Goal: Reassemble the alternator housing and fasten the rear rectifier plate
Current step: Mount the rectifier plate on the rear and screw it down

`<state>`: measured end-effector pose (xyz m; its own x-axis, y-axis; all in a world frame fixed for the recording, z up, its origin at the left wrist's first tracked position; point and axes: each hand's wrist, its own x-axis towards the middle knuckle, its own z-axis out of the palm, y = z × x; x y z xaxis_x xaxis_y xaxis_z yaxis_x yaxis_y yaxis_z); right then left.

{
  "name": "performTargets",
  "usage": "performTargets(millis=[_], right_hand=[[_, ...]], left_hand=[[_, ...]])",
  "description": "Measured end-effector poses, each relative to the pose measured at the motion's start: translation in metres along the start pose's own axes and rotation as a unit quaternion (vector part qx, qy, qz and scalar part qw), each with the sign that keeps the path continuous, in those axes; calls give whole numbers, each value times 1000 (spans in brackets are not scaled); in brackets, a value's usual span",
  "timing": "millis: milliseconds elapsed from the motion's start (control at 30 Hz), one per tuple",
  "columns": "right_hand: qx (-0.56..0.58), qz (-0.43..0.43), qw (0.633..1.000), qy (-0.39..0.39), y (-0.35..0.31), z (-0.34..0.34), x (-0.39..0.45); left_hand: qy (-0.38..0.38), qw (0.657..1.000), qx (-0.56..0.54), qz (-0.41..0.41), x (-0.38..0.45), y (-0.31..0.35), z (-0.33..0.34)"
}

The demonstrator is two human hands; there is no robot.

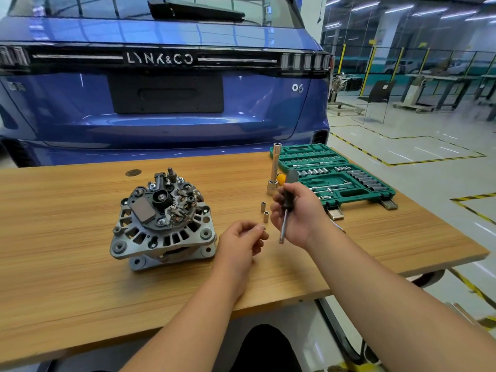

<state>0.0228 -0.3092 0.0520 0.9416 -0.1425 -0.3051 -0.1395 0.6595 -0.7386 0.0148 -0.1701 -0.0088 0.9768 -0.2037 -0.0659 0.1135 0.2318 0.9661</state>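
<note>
The grey alternator [163,221] stands on the wooden table [67,264] with its rear rectifier plate facing up, left of both hands. My right hand [295,213] grips a driver handle [287,200] with a black and yellow grip, its metal shaft pointing down. My left hand [240,242] pinches a small silver socket [263,227] at its fingertips, just left of the shaft's tip. Two small sockets [264,210] stand on the table behind the hands.
A tall deep socket [274,170] stands upright by the open green socket set case [335,175] at the right back of the table. A blue car [166,84] is right behind the table. The table's front edge is close to me.
</note>
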Motion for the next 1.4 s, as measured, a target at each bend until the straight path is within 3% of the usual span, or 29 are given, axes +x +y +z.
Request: performTargets(millis=[100,200,400,800,1100,1267,1400], right_hand=[[25,-43,999,-4,1,20,-7],[17,-93,995,-28,3,37,-14],[36,-151,986,-67,12,52,-29],[14,-182,971,-156,19,59,-34],[-29,-253,964,-81,40,69,-28],[-122,-325,932,-106,56,71,-22],[-117,-300,940,-114,53,73,-19]], left_hand=[[12,965,-245,-89,-8,3,-7],[-19,938,-313,-149,-14,6,-13],[-48,909,-362,-199,-17,10,-16],[-57,884,-402,-231,-20,13,-20],[-57,866,-429,-249,-19,16,-23],[-43,848,-465,-251,-13,15,-26],[-47,856,-456,-240,-12,12,-27]])
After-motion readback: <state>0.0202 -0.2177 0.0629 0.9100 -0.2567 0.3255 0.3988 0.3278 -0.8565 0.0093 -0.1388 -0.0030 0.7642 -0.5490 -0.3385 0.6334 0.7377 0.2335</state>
